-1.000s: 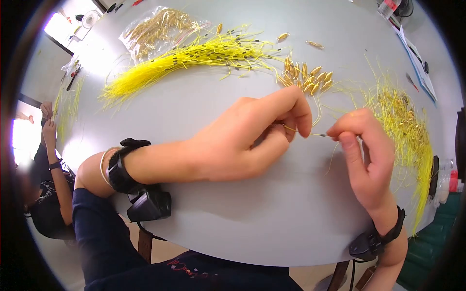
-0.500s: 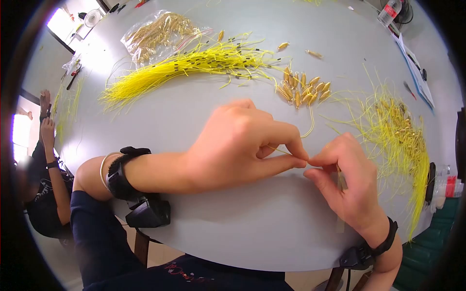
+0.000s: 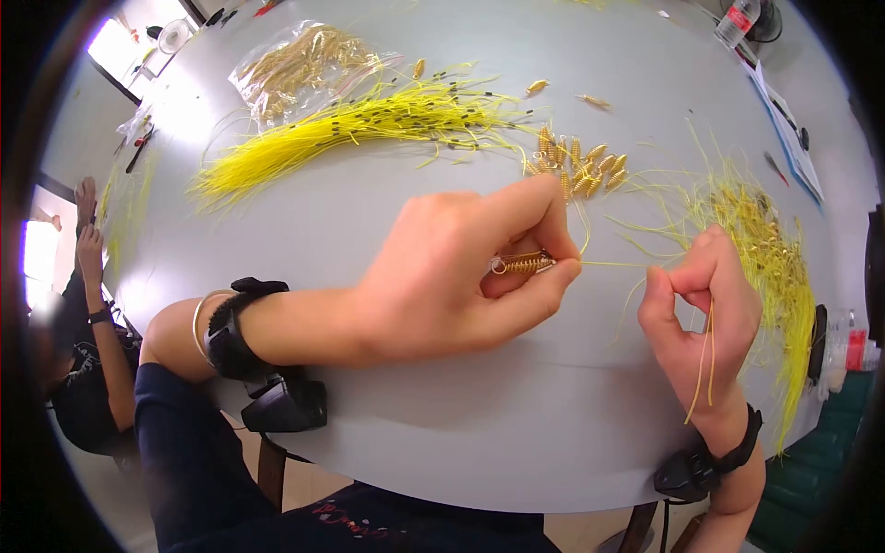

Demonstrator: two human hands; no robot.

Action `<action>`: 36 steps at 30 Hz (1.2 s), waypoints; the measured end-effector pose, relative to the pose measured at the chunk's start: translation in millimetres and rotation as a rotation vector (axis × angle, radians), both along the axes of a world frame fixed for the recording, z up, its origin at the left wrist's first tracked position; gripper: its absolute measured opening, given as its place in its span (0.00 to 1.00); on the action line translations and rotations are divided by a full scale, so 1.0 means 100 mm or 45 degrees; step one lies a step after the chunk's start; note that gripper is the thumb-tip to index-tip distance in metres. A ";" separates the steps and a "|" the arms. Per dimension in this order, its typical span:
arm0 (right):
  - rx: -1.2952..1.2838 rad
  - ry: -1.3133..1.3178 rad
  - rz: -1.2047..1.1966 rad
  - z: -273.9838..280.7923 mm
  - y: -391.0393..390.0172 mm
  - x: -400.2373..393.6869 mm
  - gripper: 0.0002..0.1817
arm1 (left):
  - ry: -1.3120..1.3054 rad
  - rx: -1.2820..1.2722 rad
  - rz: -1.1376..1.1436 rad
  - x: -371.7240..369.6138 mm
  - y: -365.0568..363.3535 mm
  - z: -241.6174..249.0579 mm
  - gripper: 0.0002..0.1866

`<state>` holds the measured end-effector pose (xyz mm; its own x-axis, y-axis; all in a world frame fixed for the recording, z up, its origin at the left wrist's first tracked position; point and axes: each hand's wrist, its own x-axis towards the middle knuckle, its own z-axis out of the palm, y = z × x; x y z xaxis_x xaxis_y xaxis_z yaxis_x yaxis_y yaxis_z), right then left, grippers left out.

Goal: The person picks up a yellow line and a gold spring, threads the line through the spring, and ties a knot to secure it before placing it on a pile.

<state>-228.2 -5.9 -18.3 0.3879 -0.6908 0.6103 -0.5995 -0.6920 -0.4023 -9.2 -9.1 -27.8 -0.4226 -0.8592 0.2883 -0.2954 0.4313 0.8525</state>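
My left hand (image 3: 452,267) is closed, pinching a gold coiled wire spring (image 3: 524,264) between thumb and forefinger, with a small ring at the spring's left end. From those fingertips a thin yellow cord (image 3: 613,264) runs taut to my right hand (image 3: 708,313). The right thumb and forefinger are pinched together on the cord, and its loose ends hang below the right palm. Just beyond my left hand lies a small pile of similar gold springs (image 3: 583,168).
A bundle of yellow cords (image 3: 304,143) with black bits lies across the table (image 3: 442,415). Behind it is a plastic bag (image 3: 309,64) of gold pieces. Corded springs (image 3: 761,240) heap at right, near a bottle (image 3: 737,23). Another person's hand (image 3: 90,249) shows at left.
My hands have moved apart, the right one going right and drawing the yellow cord straight between them. The gold spring in my left hand has come into view.
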 end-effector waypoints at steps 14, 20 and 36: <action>-0.029 0.081 0.118 0.06 0.01 0.10 0.19 | 0.068 0.105 -0.188 0.01 -0.03 -0.04 0.16; 0.233 -0.040 0.290 0.01 0.07 0.09 0.11 | 0.115 0.039 -0.252 -0.03 -0.01 -0.09 0.16; 0.224 -0.237 0.265 -0.10 0.01 0.06 0.08 | 0.190 0.298 -0.321 -0.04 -0.04 -0.10 0.08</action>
<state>-222.4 -4.5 -27.8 0.4251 -0.7096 0.5619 -0.3576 -0.7020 -0.6159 -13.2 -12.9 -37.5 -0.5973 -0.7836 0.1706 -0.0699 0.2627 0.9623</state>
